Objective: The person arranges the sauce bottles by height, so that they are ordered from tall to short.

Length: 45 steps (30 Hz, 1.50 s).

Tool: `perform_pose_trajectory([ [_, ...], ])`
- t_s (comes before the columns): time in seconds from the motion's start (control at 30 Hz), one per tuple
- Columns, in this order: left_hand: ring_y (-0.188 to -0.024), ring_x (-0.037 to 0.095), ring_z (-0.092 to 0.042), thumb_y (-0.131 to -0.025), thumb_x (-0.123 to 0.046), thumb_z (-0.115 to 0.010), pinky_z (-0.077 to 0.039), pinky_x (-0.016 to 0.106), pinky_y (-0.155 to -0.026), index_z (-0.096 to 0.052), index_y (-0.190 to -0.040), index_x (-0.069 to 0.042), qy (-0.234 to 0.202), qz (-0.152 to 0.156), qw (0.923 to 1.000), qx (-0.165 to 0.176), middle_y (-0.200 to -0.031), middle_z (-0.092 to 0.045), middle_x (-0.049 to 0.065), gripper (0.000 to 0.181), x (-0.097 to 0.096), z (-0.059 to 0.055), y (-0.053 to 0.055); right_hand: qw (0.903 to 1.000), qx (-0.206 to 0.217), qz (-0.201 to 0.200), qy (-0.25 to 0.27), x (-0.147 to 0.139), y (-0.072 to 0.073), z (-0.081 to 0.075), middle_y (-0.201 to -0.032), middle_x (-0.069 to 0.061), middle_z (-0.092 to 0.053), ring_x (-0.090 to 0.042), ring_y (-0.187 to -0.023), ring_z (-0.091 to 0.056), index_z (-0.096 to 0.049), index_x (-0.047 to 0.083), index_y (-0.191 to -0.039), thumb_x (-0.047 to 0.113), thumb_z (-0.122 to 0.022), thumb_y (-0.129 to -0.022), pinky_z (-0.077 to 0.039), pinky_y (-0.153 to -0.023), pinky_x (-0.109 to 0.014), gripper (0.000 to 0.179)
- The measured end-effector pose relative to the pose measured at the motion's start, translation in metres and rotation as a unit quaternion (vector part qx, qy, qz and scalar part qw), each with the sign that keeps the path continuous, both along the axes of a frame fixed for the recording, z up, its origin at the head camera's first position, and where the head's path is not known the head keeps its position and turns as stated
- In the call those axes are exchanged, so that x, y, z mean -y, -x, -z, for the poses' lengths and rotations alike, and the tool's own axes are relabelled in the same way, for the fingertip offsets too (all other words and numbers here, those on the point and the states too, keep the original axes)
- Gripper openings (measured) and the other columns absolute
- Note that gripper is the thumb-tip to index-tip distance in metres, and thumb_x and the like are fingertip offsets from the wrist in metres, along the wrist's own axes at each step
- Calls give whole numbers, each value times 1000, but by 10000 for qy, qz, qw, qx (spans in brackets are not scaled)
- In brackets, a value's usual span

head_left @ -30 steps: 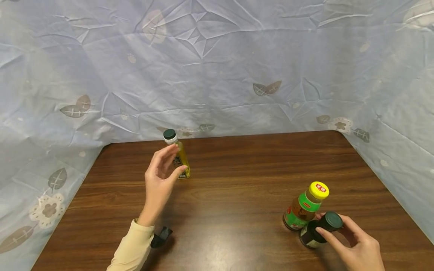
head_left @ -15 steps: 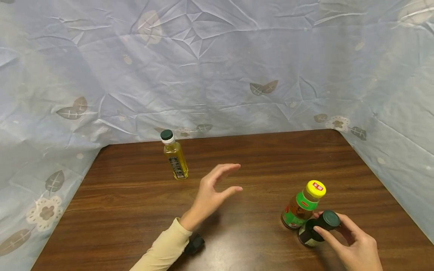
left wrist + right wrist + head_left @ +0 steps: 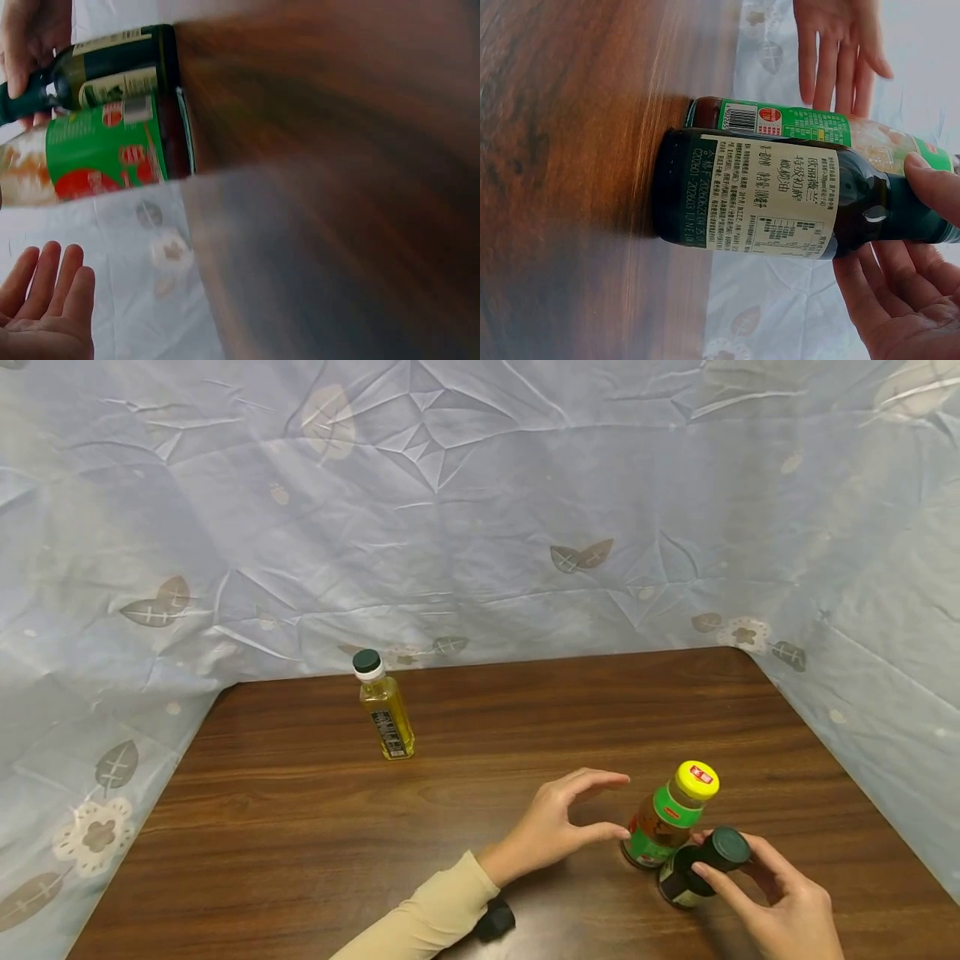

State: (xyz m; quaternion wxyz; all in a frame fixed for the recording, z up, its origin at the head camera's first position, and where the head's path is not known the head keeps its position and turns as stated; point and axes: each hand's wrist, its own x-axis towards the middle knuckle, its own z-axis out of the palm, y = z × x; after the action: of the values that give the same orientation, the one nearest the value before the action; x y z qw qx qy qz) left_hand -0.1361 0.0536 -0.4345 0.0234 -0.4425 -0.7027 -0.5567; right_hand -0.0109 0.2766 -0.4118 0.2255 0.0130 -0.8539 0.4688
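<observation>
My right hand (image 3: 787, 897) pinches the dark green neck of an olive oil bottle (image 3: 684, 878) between thumb and fingers. Its cream label (image 3: 780, 199) faces the right wrist camera, and its base stands on the table. Right beside it is a sauce bottle (image 3: 660, 827) with a yellow lid, green label and brown contents, upright. Just left of the sauce bottle, my left hand (image 3: 558, 822) is held with thumb and fingers spread apart and nothing between them. In the left wrist view, the left fingers (image 3: 56, 292) look straight and lie apart from the sauce bottle (image 3: 105, 154).
A clear bottle of yellow oil (image 3: 390, 718) with a dark green cap stands toward the back left of the brown wooden table (image 3: 510, 718). Pale patterned cloth (image 3: 480, 527) hangs behind the table and along both sides. A black device (image 3: 495, 920) sits at my left wrist.
My left hand has swept right across the table, from in front of the yellow oil bottle to beside the sauce bottle. The right hand keeps its grip on the olive oil bottle.
</observation>
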Motion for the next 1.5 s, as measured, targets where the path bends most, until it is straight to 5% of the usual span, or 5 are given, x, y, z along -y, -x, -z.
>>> perform_pose_trajectory([
  [0.27, -125, 6, -51, -82, -13, -81, -43, 19, -102, -52, -137, -5, 428, 387, 9982, -155, -133, -58, 7, 62, -23, 0, -2, 9996, -223, -115, -93, 0, 1, 1, -104, 4, -72, 0, -95, -67, -65, -7, -111, -24, -77, -67, -53, -82, -12, 49],
  [0.8, -121, 3, -53, -81, -15, -82, -41, 10, -98, -47, -139, -4, 1057, 452, 9932, -165, -133, -57, 6, 69, -37, 0, -2, 9995, -258, -76, -174, 1, 0, -1, -103, 11, -71, 2, -93, -66, -64, -10, -110, -25, -77, -65, -53, -82, -13, 49],
  [1.5, -112, 2, -59, -79, -12, -82, -46, 10, -92, -52, -134, 1, 736, 257, 9969, -59, -128, -62, 10, 64, -35, 1, 0, 9984, -459, -293, -149, -2, 2, 2, -104, -2, -73, -2, -96, -67, -64, -9, -111, -26, -77, -64, -52, -85, -13, 51],
])
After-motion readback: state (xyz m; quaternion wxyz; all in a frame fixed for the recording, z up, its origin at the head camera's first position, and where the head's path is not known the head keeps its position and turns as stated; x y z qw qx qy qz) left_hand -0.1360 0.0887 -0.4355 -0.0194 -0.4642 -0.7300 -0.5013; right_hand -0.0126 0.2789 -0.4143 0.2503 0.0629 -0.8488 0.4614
